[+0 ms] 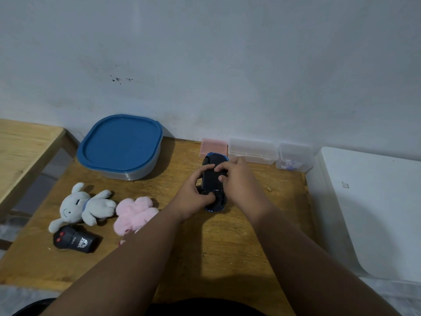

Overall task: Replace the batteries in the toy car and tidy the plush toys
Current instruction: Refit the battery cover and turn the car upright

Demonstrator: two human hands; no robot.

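bench: wooden bench (pixel 239 242) against a pale wall, person's view looking down at it
left hand: left hand (pixel 193 193) wraps the left side of the toy car, fingers curled over its top, thumb pressed on the near end
right hand: right hand (pixel 239 181) grips the right side, fingertips pinching at the car's upper middle
toy car: dark toy car (pixel 214 181) with blue trim, belly up, held between both hands just above or on the bench centre, cannot tell which
boxes: pink box (pixel 214 145), clear box (pixel 252 149) and a smaller clear box (pixel 295 156) in a row at the wall, just behind the car
plush toys: pink plush (pixel 134 213) lies left of the left forearm, touching the grey plush (pixel 84 207) on its left
remote: black remote (pixel 75 241) near the front-left, just below the grey plush
container: blue-lidded container (pixel 120 147) at back left, lid on
right side: white appliance (pixel 376 208) beside the bench
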